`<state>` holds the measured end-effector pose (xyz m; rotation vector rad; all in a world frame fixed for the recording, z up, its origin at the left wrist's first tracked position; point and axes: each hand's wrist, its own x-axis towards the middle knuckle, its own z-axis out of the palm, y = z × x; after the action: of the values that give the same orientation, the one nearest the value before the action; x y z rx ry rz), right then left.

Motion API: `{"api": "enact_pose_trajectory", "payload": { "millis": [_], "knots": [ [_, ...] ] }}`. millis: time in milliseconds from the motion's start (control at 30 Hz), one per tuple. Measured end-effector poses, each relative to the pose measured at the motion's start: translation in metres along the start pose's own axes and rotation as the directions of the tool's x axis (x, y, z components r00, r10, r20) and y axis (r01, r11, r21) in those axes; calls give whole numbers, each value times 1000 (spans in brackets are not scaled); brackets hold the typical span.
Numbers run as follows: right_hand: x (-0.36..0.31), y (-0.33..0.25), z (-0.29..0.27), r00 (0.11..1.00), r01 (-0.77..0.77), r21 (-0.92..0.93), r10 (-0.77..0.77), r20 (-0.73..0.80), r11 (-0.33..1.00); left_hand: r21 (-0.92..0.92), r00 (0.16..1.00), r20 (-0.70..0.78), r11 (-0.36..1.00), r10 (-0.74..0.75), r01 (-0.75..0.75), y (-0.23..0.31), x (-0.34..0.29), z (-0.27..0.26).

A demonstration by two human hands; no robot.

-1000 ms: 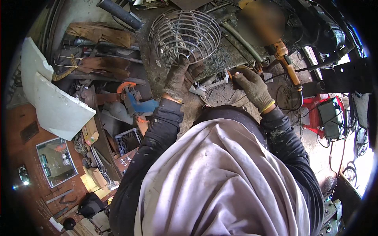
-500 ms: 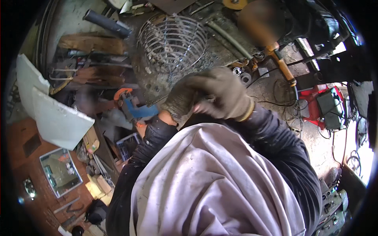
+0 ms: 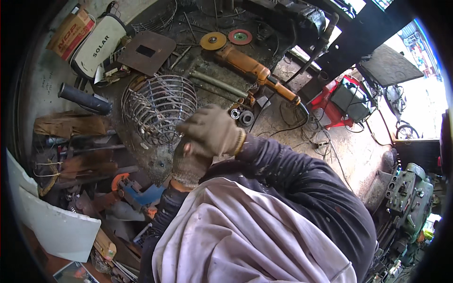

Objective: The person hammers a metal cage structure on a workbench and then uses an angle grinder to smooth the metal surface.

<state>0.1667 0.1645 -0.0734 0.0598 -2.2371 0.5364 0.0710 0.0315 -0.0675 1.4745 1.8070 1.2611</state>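
Both hands wear worn brown-grey knitted gloves and meet in front of my chest. My right hand [image 3: 213,128] lies over the far side of my left hand [image 3: 185,166], its fingers curled around something I cannot make out. A bit of bare fingertip shows between the gloves. My left hand's fingers are mostly hidden behind the right. Just beyond them, a metal cage [image 3: 166,98] of curved rods and rings rests on the dark worktable [image 3: 155,158]. Two metal rings [image 3: 245,118] lie on the surface beyond my right wrist.
An orange angle grinder [image 3: 245,65] lies beyond a metal tube [image 3: 218,86], near a yellow disc [image 3: 213,41] and a red-green disc [image 3: 240,37]. A square plate [image 3: 158,54] sits far left. Cables [image 3: 302,127] trail at right beside a red-framed machine [image 3: 347,101]. White curved panels [image 3: 56,221] stand left.
The view has swung, so the cage and table appear lower and further left. My joined hands are closer to the cage, and my right hand now curls over the left.
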Motion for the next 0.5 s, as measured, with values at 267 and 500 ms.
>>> {"api": "enact_pose_trajectory", "payload": {
  "millis": [267, 500],
  "knots": [
    [-74, 46, -106, 666, -577, -108, 390, -636, 809, -540, 902, -60, 775, -427, 330, -41, -17, -35],
    [-154, 190, -259, 11, -531, 588, 700, -715, 610, 112, 970, -176, 976, -168, 190, -85, -26, -13]
  ]
}}
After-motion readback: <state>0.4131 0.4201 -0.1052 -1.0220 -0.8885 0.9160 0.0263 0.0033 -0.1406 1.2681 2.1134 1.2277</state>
